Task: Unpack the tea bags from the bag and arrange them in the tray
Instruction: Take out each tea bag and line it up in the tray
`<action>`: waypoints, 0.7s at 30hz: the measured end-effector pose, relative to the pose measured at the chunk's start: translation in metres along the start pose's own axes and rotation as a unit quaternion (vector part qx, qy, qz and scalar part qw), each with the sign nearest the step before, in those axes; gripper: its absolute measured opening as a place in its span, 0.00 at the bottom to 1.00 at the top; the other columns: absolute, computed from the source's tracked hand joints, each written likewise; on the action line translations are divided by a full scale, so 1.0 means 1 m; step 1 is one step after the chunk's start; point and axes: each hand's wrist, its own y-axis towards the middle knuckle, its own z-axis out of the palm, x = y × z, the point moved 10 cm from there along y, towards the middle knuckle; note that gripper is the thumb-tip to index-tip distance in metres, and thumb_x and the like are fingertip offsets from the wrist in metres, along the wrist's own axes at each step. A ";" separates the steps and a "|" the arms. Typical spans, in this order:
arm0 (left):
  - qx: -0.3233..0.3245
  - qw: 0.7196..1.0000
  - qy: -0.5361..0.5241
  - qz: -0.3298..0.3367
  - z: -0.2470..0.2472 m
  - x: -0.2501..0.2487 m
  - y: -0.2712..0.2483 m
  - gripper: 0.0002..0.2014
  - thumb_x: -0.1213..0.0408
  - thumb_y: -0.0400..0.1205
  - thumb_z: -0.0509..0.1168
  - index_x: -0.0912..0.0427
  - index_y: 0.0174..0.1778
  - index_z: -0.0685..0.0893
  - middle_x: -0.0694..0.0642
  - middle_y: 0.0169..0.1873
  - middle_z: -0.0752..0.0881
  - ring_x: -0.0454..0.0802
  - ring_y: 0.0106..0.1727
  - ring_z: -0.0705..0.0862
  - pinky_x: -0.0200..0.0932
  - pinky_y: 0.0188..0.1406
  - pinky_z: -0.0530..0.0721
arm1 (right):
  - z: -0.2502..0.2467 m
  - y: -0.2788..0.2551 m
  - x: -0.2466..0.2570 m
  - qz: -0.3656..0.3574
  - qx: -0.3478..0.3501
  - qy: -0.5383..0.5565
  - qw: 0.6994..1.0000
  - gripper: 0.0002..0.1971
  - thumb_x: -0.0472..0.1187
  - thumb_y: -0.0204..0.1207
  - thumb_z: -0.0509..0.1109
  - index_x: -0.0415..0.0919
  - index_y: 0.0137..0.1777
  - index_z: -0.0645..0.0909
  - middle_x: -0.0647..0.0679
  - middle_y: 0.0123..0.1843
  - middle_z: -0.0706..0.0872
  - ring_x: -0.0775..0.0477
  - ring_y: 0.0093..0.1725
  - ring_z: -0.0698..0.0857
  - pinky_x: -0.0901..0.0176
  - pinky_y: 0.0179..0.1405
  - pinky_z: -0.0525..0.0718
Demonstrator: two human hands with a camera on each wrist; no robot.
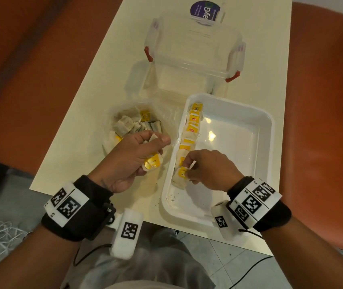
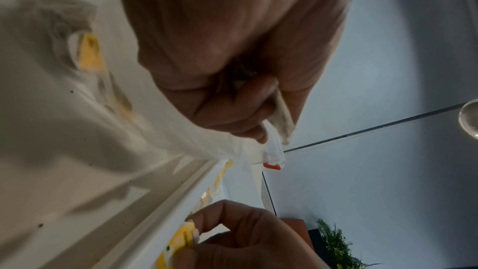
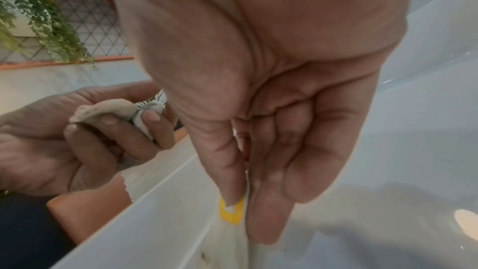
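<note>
A cream table [image 1: 112, 65] carries a clear lidded box [image 1: 193, 49] at the far end, a white tray [image 1: 249, 122] nearer, and a plastic bag [image 1: 124, 122] of loose tea bags just left of it. A row of tea bags [image 1: 191, 130] lines the tray's left wall. The left hand [image 1: 133, 157] clutches several tea bags beside the tray. The right hand [image 1: 208, 167] pinches the nearest bag's tag [image 3: 231, 211].
</note>
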 end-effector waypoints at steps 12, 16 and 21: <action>0.016 1.000 -0.017 -0.021 0.004 0.003 -0.001 0.20 0.47 0.68 0.72 0.54 0.52 0.90 0.46 0.32 0.84 0.41 0.31 0.78 0.31 0.19 0.74 | -0.005 0.007 0.006 0.004 -0.005 -0.024 1.000 0.10 0.47 0.73 0.75 0.58 0.50 0.77 0.57 0.32 0.90 0.56 0.40 0.88 0.58 0.42 0.80; 0.034 0.998 -0.048 -0.035 0.007 0.005 -0.002 0.10 0.60 0.80 0.71 0.54 0.55 0.89 0.50 0.40 0.86 0.42 0.37 0.82 0.35 0.26 0.82 | -0.006 0.008 0.005 0.012 -0.005 -0.020 1.000 0.15 0.48 0.73 0.77 0.58 0.52 0.74 0.56 0.33 0.90 0.52 0.41 0.89 0.56 0.45 0.82; 0.048 0.995 -0.085 -0.034 0.008 0.006 0.000 0.15 0.78 0.83 0.61 0.58 0.58 0.87 0.56 0.41 0.86 0.45 0.38 0.84 0.40 0.35 0.89 | -0.016 0.003 0.001 0.024 -0.023 0.000 0.999 0.15 0.54 0.74 0.76 0.57 0.53 0.72 0.56 0.36 0.91 0.55 0.40 0.90 0.53 0.47 0.84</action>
